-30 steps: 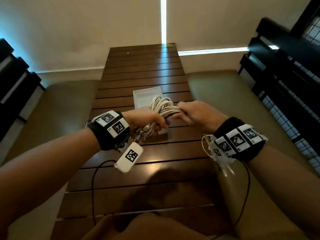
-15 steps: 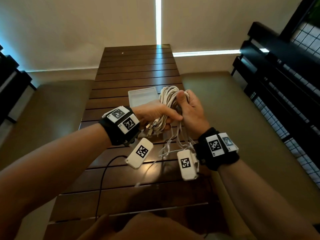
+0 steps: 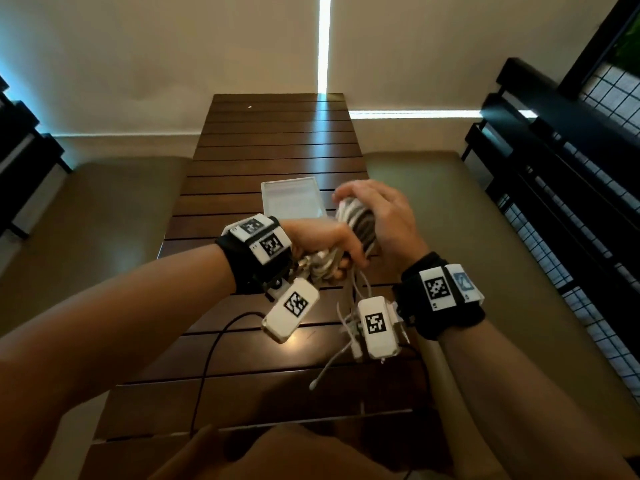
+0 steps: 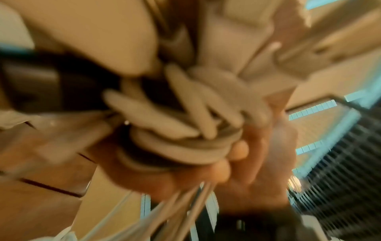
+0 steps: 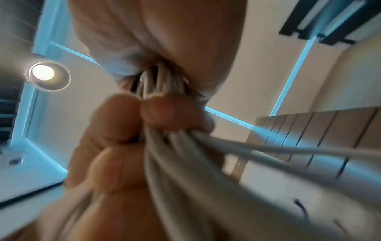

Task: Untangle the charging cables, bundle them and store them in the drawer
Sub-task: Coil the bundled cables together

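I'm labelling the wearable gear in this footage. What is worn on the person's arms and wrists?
Both forearms are bare, with no sleeves. Each wrist carries a black band with white square tiles printed with black-and-white grid markers. A white rectangular module with the same kind of marker hangs under each wrist. A thin black cable trails from the left unit.

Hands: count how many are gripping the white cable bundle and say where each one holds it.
2. The left hand grips the near, lower end of the cable bundle, by the connectors. The right hand wraps over its far, upper loops. Loose ends dangle below.
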Tool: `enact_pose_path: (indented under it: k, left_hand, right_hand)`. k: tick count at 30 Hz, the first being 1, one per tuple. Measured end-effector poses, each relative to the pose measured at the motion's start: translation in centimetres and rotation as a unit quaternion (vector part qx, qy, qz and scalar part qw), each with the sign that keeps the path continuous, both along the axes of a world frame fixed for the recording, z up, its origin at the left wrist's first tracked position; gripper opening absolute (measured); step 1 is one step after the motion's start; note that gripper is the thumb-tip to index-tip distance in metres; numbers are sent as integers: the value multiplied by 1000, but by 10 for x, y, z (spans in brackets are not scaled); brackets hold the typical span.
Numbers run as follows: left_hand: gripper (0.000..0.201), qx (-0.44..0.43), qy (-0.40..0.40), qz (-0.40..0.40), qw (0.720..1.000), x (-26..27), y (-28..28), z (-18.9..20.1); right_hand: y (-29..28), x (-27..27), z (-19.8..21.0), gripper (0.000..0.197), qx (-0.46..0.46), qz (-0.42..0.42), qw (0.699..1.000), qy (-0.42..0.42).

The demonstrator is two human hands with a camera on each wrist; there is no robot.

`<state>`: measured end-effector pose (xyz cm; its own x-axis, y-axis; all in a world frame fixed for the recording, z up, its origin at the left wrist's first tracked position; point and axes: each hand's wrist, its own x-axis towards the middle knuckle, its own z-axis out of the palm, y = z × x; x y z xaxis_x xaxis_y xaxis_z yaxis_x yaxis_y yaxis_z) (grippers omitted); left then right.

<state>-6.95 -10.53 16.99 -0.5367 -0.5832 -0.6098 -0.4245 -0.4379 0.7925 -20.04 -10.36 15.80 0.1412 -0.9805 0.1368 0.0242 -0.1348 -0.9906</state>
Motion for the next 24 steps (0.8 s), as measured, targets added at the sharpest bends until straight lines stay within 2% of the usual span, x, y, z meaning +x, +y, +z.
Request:
enact_pose_path:
  k: [4, 8, 12, 14, 16, 18, 22, 24]
  left_hand:
    - [14, 8, 7, -37, 999, -6, 3, 2]
    - [9, 9, 5, -74, 997, -4, -2, 6]
    - [11, 21, -9, -108, 994, -1, -2, 0]
    - [11, 25, -13, -120, 992, -1, -1, -1]
    - [15, 14, -30, -119, 992, -1, 1, 2]
    - [21, -5, -41, -87, 995, -3, 3, 5]
    - [3, -53, 2, -11, 999, -9, 10, 8]
    - [14, -106, 22, 2, 994, -9, 11, 5]
  right_hand:
    - [3, -1, 10, 11, 26, 46, 991, -122]
    - [3, -1, 12, 21, 73, 61, 976, -195]
    - [8, 6, 11, 7, 61, 51, 978, -195]
    - [11, 11, 7, 28, 37, 22, 978, -205]
    - [11, 14, 4, 38, 16, 1, 978, -206]
    - [9, 16, 6, 38, -2, -11, 981, -196]
    - [6, 17, 12, 38, -44, -42, 987, -151]
    - [5, 19, 13, 37, -54, -66, 989, -125]
